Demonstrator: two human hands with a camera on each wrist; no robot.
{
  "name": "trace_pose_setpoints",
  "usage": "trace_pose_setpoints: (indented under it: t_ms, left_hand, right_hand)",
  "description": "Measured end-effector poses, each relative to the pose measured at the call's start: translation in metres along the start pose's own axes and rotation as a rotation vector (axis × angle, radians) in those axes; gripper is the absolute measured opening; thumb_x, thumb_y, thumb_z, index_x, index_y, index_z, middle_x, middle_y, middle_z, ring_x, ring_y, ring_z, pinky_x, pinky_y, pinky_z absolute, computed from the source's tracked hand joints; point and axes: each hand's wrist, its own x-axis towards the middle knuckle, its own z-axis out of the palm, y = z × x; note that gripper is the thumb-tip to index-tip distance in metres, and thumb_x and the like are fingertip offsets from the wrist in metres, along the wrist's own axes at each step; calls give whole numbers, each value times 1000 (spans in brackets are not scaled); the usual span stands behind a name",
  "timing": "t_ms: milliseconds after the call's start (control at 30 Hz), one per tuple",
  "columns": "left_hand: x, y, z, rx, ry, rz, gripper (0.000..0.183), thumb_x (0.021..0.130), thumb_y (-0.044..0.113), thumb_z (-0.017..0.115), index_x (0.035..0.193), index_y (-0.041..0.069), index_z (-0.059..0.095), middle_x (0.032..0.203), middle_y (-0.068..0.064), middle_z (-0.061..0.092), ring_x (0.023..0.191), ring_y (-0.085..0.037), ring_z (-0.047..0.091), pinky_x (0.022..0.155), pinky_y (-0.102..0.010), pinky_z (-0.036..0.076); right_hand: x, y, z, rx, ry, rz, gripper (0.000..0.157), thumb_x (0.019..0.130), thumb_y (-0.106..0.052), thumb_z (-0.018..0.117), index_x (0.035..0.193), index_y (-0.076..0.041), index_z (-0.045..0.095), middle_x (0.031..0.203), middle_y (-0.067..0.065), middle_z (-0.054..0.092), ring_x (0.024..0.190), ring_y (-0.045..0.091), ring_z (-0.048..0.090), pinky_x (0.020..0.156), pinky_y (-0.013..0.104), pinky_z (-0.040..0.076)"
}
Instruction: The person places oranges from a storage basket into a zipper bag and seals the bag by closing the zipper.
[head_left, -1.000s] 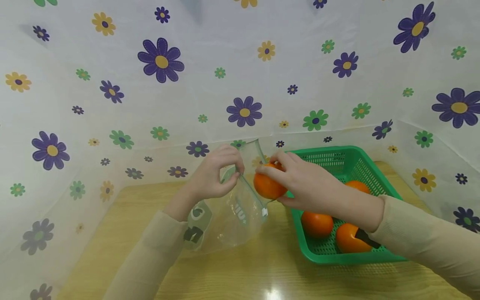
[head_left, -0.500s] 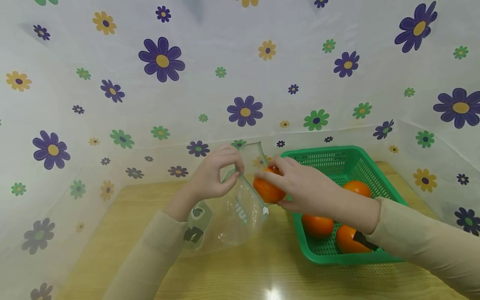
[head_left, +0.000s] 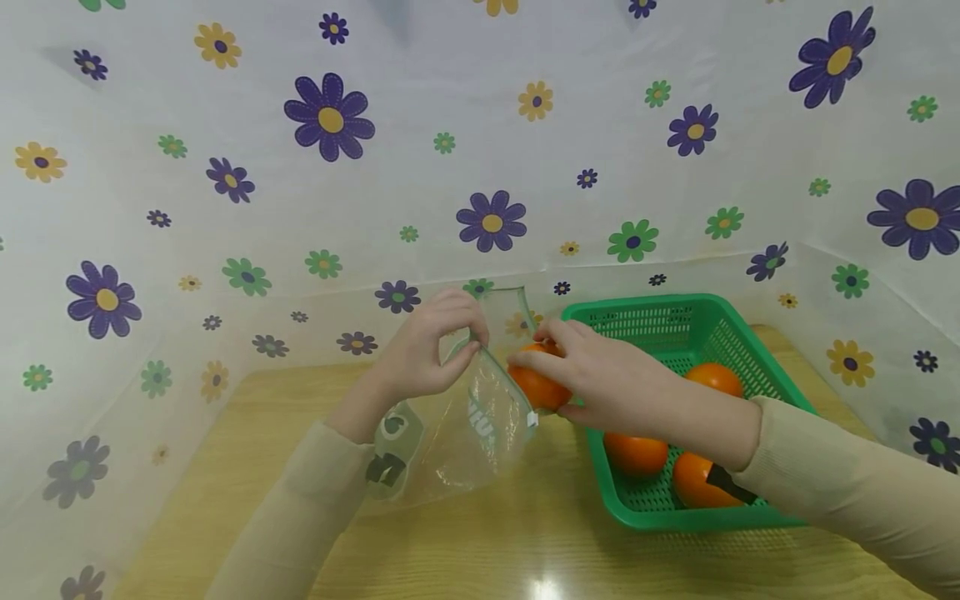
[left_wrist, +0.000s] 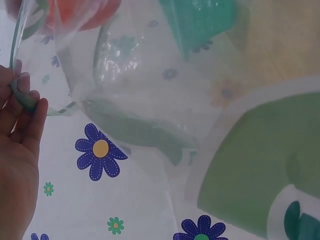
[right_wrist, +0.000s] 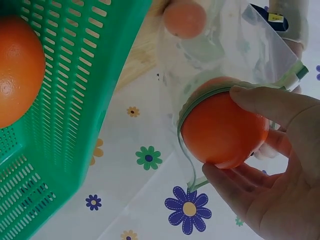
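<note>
My left hand (head_left: 433,343) pinches the top edge of a clear zip bag (head_left: 450,479) between thumb and fingers, and the bag's mouth is spread toward the right. An orange (head_left: 542,387) sits at that mouth, gripped by my right hand (head_left: 609,360) from the right side. In the right wrist view the orange (right_wrist: 225,132) is partly inside the green-edged opening, its far side showing through the film. The white zip slider (head_left: 532,419) is at the bag's near corner. A paler round orange shape (right_wrist: 185,19) shows through the bag in the right wrist view.
Just right of the bag stands a green plastic basket (head_left: 621,518), under my right forearm. It holds oranges, including one at the back (head_left: 715,379) and two nearer ones, left (head_left: 636,454) and right (head_left: 705,483). A flowered white sheet (head_left: 390,208) surrounds the wooden table (head_left: 480,558).
My right hand has lowered the orange slightly at the bag's mouth, so the bag's edge lies closer against it. The bag's near corner has shifted a little. The left hand stays in place.
</note>
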Motion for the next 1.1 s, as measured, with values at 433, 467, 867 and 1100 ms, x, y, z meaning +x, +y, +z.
trace_pose_setpoints:
  t_ms: [433,467,867,1100]
  left_hand:
    - [2,0,-3,6,33,13,12,85,-4,65,86,8,67,85,-2,69,96,-23,59,94,-38,49]
    - [2,0,-3,6,33,15,12,85,-5,65,86,8,67,85,-3,69,96,-23,59,94,-38,49]
    - [5,1,-7,4,78,30,10,83,-1,63,84,8,66,84,-3,69,92,-23,60,96,-40,47]
    - [6,3,-9,6,88,29,9,83,1,60,83,8,65,83,-4,68,92,-23,59,94,-39,48]
  right_hand:
    - [-2,-1,1,-2,11,-44,67,84,-19,90,143,-14,59,131,14,59,101,23,63,74,26,60]
    - [-2,-1,1,-4,14,-51,67,85,-19,90,143,-14,58,131,14,59,100,22,62,74,26,59]
    - [-4,-3,-2,-1,-26,-21,68,85,-22,89,144,-12,58,133,14,61,103,23,64,76,27,60]
    - [-7,0,0,-24,-45,-19,69,85,-25,90,145,-11,57,129,11,59,102,21,60,78,27,59]
